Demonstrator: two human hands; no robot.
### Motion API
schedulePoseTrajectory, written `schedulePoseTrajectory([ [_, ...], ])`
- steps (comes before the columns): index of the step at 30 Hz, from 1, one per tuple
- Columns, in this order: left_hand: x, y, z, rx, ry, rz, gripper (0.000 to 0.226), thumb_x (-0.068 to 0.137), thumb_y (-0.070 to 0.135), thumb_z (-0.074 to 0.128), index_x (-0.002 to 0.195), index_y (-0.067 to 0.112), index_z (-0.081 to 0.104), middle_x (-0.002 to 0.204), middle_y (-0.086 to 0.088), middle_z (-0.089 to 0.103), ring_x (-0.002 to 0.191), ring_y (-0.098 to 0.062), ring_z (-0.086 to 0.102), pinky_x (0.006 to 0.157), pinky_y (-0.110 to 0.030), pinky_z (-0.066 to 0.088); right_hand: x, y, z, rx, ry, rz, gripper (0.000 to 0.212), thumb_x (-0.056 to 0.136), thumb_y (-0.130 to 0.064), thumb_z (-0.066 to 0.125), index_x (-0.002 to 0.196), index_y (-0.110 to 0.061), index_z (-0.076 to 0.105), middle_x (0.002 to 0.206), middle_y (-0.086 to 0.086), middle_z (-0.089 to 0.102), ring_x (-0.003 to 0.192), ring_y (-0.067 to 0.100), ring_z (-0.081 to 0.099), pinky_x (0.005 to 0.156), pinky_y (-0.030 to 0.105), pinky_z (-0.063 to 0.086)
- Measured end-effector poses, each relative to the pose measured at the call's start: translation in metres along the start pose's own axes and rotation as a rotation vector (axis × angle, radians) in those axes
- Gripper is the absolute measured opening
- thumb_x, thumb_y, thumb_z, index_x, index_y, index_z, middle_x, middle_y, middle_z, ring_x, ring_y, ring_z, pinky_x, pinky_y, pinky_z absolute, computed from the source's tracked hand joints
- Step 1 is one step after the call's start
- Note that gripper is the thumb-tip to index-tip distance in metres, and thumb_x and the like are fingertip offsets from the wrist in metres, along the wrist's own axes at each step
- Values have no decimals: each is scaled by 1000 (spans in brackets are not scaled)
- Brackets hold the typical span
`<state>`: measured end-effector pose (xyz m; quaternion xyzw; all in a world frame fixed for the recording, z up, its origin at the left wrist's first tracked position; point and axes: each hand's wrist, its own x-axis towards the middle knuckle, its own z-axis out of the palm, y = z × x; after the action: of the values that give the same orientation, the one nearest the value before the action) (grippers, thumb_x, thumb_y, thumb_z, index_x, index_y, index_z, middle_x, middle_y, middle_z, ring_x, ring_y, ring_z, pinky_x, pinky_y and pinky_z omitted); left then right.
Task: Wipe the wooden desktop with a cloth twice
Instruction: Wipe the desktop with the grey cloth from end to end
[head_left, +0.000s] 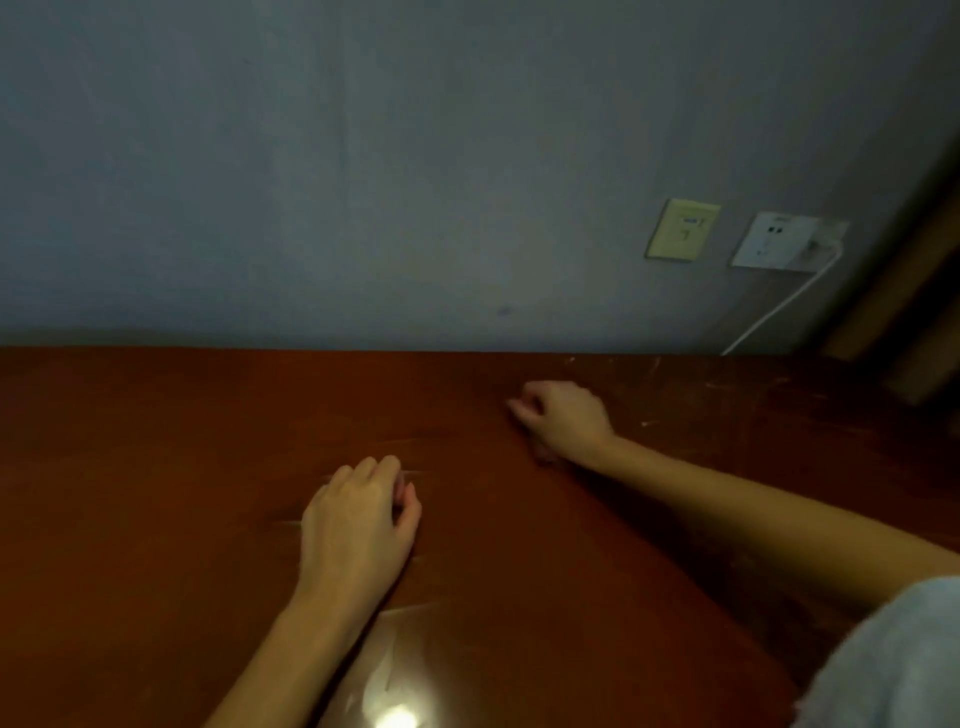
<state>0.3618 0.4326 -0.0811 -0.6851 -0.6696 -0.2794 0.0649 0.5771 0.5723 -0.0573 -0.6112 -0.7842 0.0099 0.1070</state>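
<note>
The left hand (358, 525) is seen low in the centre of the frame, palm down on the wooden desktop (156, 493), its fingers curled loosely inward and the thumb drawn towards them; nothing can be made out in its grip. The right hand (563, 418) is placed further up and to the right, also resting on the wood with the fingers bent under and pinched together — whether anything is held between them cannot be told, since the picture is dim and soft. Both bare forearms are stretched in from the lower edge, the right one from the lower right corner, where a pale grey sleeve (893, 660) is shown. The desktop is spread across the whole lower half of the frame, its long axis running left to right along the wall, its far edge lying nearly level; the surface is reddish brown, scratched towards the upper right, and a bright glare is caught at the bottom centre. Behind it a grey wall (311, 156) is seen, with a yellowish plate (681, 229) and a white socket (774, 240) at the right, a white cable (779, 306) hanging from the latter down to the desk — no cloth can be identified with certainty.
</note>
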Motion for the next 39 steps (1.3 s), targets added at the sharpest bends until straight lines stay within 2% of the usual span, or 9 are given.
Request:
schedulePoseTrajectory([
  [5, 1, 2, -2, 2, -31, 0, 33, 77, 20, 68, 62, 24, 39, 57, 10, 41, 50, -9, 40, 43, -17, 19, 42, 98, -7, -31, 127, 396, 32, 96, -41, 47, 83, -13, 57, 99, 16, 67, 92, 34, 62, 71, 35, 43],
  [9, 4, 2, -4, 11, -41, 10, 38, 73, 19, 72, 62, 25, 36, 56, 10, 39, 49, -9, 36, 43, -16, 13, 92, 84, 2, -1, 138, 528, 39, 99, -34, 43, 109, -2, 62, 114, 20, 62, 104, 36, 59, 82, 40, 47],
  [17, 2, 1, -4, 19, -30, 17, 34, 73, 20, 70, 63, 23, 38, 58, 7, 43, 52, -16, 47, 45, -24, 24, 62, -100, 27, 95, 32, -14, 32, 94, -41, 48, 97, -14, 65, 105, 12, 67, 99, 33, 62, 75, 34, 45],
  [21, 2, 0, -3, 23, -29, 6, 32, 75, 21, 69, 62, 21, 40, 58, 6, 44, 53, -18, 48, 45, -25, 26, -9, -99, 13, 110, -33, -279, 29, 93, -45, 50, 75, -22, 49, 89, 3, 63, 84, 26, 60, 62, 29, 31],
  [24, 1, 0, -3, 7, -28, 6, 30, 78, 21, 68, 63, 22, 41, 57, 8, 44, 51, -14, 46, 42, -22, 24, -27, -37, -1, 53, -57, -184, 29, 94, -46, 48, 75, -24, 46, 88, 0, 64, 84, 21, 61, 63, 28, 34],
  [27, 2, 2, -5, 2, -39, 0, 31, 78, 20, 68, 62, 23, 41, 56, 9, 43, 50, -10, 42, 42, -17, 17, -10, 49, -12, -2, 4, 121, 32, 94, -45, 47, 73, -21, 48, 79, 3, 68, 81, 25, 65, 66, 31, 46],
  [32, 2, 5, -6, 6, -65, 5, 34, 75, 17, 71, 62, 22, 40, 56, 9, 42, 49, -10, 39, 42, -15, 12, 52, 115, -6, -15, 137, 482, 36, 96, -41, 46, 90, -10, 63, 99, 16, 66, 91, 34, 62, 74, 38, 49],
  [35, 2, 4, -7, 9, -65, 6, 33, 77, 18, 69, 62, 22, 40, 56, 8, 42, 49, -11, 40, 41, -16, 13, 82, 81, 8, 12, 155, 509, 40, 97, -40, 44, 105, -6, 64, 109, 18, 65, 99, 35, 61, 79, 39, 47],
  [39, 2, 4, -6, 19, -48, 2, 29, 82, 21, 64, 63, 22, 42, 58, 8, 44, 52, -10, 42, 41, -17, 16, 74, -1, 14, 39, 100, 274, 39, 96, -42, 44, 100, -10, 66, 99, 12, 69, 95, 31, 64, 74, 34, 47],
])
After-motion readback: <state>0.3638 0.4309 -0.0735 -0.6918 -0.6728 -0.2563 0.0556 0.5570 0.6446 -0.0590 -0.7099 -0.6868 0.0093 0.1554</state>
